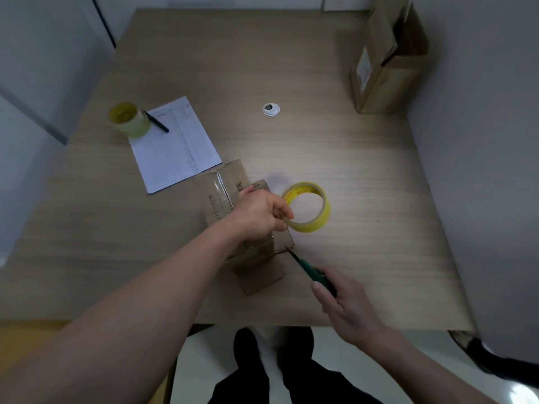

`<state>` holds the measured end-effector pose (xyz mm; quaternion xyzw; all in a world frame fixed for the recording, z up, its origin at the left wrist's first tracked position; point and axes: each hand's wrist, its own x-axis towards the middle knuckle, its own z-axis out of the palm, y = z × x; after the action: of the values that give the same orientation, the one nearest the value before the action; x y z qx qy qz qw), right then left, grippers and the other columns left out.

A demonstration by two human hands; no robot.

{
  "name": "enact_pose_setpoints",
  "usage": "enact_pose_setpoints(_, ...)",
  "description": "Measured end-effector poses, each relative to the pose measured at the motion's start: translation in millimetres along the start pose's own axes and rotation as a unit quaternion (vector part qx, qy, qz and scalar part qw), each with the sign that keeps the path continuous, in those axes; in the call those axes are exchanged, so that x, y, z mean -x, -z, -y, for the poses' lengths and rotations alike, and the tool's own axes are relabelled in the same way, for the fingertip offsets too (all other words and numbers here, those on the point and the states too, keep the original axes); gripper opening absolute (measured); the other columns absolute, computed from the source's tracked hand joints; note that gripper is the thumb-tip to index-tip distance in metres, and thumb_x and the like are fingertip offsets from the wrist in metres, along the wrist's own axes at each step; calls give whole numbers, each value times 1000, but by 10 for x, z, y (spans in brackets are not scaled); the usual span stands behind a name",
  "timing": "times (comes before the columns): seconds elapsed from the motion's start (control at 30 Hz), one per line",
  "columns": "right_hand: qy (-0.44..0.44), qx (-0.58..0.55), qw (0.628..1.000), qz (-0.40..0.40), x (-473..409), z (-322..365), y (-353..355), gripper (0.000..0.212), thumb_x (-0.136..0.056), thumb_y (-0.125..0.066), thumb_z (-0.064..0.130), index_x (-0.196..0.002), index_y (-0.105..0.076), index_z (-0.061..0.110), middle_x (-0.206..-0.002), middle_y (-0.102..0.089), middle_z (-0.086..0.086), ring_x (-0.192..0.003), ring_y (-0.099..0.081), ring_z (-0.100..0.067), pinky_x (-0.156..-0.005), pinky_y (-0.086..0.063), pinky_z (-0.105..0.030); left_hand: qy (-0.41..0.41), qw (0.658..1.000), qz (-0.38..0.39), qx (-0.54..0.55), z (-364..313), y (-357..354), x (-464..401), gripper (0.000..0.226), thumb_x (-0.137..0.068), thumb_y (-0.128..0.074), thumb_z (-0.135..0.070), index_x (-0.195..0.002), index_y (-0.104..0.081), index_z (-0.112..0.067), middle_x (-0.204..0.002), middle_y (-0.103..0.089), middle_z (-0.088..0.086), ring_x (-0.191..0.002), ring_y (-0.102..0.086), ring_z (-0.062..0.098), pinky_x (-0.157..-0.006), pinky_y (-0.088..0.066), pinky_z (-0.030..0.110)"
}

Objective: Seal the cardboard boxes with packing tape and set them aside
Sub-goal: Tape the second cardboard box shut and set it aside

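Note:
A small brown cardboard box (221, 196) lies at the middle of the wooden table (364, 170), with clear tape along its top seam. My left hand (259, 211) reaches over the box and pinches the near edge of a yellow tape roll (309, 207) just right of it. A strip of tape runs from the roll down to the box's near right edge. My right hand (347, 307) grips a green-handled cutter (309, 269), whose tip touches that strip at the box's near right corner.
A second yellow tape roll (128, 119) and a black pen (156, 121) rest on a printed sheet (178, 147) at the left. A tall cardboard box (388, 59) stands at the far right corner. A round cable grommet (271, 109) sits mid-table. My legs show below the table's near edge.

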<state>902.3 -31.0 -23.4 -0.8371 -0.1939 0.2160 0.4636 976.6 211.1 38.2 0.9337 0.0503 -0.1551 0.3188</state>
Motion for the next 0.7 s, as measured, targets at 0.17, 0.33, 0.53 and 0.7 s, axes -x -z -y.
enact_pose_setpoints(0.17, 4, 5, 1000, -8, -108, 64, -20, 22, -92, -47, 50, -109, -59, 43, -74, -58, 24, -64, -58, -5, -61, -45, -24, -7, 1000, 1, -5, 3, 5, 1, 21, -76, -79, -25, -86, -67, -39, -63, -55, -19, -71, -51, -7, -116, -7, 32)
enact_pose_setpoints(0.33, 7, 47, 999, -11, -176, 51, -33, 25, -95, -50, 43, -108, -64, 27, -72, -58, 20, -66, -56, -3, -61, -43, -26, -9, 1000, 3, 2, 10, 4, 9, 21, -77, -79, -25, -86, -67, -39, -61, -53, -19, -69, -50, -10, -116, -7, 33)
enact_pose_setpoints(0.53, -83, 167, 982, -43, -207, -159, 9, 20, -98, -54, 35, -109, -65, 23, -93, -69, -1, -88, -63, -25, -71, -44, -35, -19, 1000, 0, 9, 32, 5, 16, 20, -77, -79, -23, -88, -69, -36, -60, -54, -19, -66, -47, -14, -118, -9, 35)
enact_pose_setpoints(0.7, -224, 282, 930, -73, -223, -541, 342, 43, -95, -53, 39, -135, -49, 23, -115, -60, -14, -104, -58, -36, -82, -47, -39, -18, 1000, -5, 8, 38, -4, 6, 20, -77, -79, -24, -91, -71, -35, -62, -55, -19, -67, -47, -13, -117, -8, 32)
